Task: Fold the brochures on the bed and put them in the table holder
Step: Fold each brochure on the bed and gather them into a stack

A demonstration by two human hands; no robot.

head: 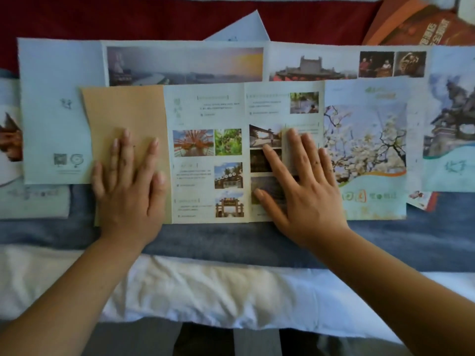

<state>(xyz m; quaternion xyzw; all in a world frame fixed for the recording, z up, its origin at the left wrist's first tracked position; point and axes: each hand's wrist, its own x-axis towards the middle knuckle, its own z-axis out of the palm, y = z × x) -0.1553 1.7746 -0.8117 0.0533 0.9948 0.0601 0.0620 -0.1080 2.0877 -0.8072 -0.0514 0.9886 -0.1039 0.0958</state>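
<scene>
Open brochure (205, 111) pressed flat, ready for folding
Spread fingers (126, 150) of left hand (128, 186) and right hand (303, 186) gripped nothing, pressing the brochure by the bed's (180, 286) near edge; next, likely, an end panel needed lifting over.

You're looking down on the bed (385, 291), and a blue band (231, 242) runs straight across it. Just nearer you than that band, a rumpled white sheet (180, 286) catches the brightest light. Beyond the band lies a deep red cover (128, 19). Nearest you, past the sheet's edge, are grey and dark strips (205, 340), too dim to identify.
</scene>
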